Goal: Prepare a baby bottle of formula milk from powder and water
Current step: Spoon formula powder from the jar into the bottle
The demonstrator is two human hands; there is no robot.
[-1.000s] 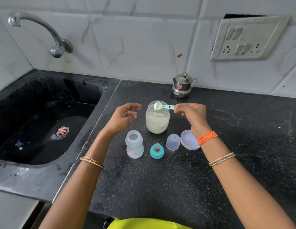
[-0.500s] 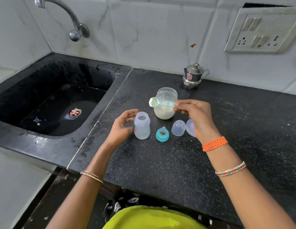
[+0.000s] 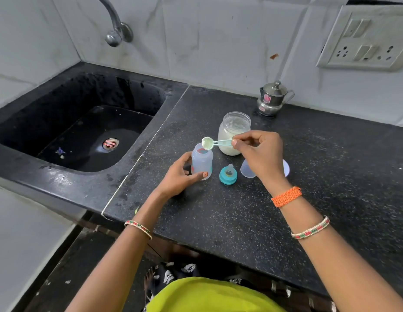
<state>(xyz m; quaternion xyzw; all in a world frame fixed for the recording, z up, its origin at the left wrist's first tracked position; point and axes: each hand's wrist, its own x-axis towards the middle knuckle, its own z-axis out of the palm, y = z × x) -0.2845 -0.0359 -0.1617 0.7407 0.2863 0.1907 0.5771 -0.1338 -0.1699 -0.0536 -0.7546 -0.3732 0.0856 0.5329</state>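
Observation:
A clear baby bottle stands open on the black counter, and my left hand grips its lower part. My right hand pinches the handle of a pale green scoop heaped with powder, its bowl right at the bottle's mouth. Behind the scoop stands the open jar of white powder. The teal teat ring sits to the right of the bottle. A clear bottle cap and the jar's lid lie partly hidden under my right hand.
A small steel pot with a lid stands by the back wall. The black sink lies to the left under a tap. A switch and socket panel is on the wall at the right.
My right hand carried the filled scoop from over the jar leftwards to the bottle's mouth. My left hand came down and closed around the bottle. The camera view shifted right and down.

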